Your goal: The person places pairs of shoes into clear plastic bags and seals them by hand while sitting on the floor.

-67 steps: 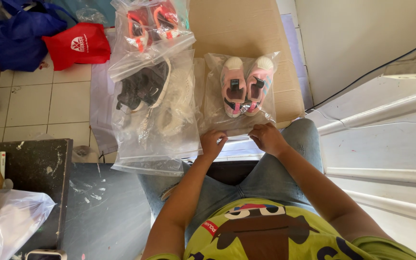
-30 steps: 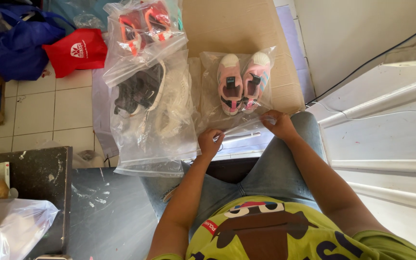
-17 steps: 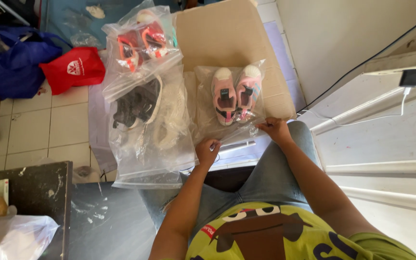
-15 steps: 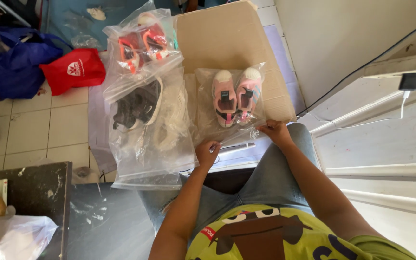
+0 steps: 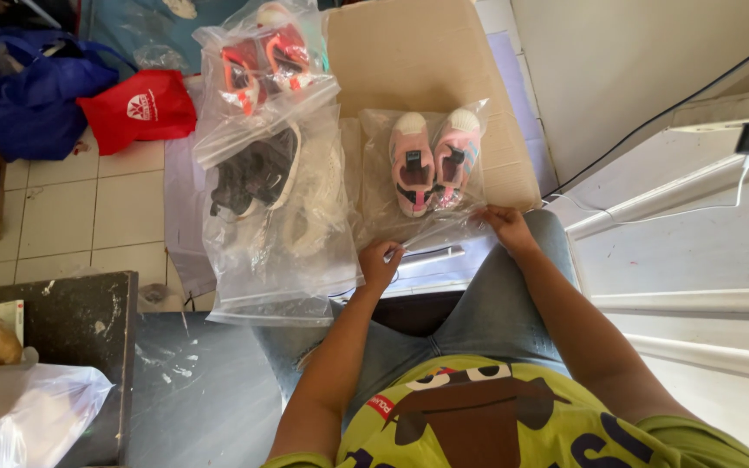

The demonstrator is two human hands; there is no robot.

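Observation:
A clear zip bag with a pair of small pink shoes inside lies on a brown cardboard sheet, its mouth toward me. My left hand pinches the bag's near edge at its left corner. My right hand grips the same edge at the right corner. Both hands rest just above my knees in blue jeans.
Left of the pink pair lie a large clear bag with black and white shoes and a bag with red-orange shoes. A red cap and blue cloth sit on the tiled floor. A dark table stands at lower left.
My hands have spread apart along the bag's near edge, the right one sliding to the right corner. The view has shifted slightly.

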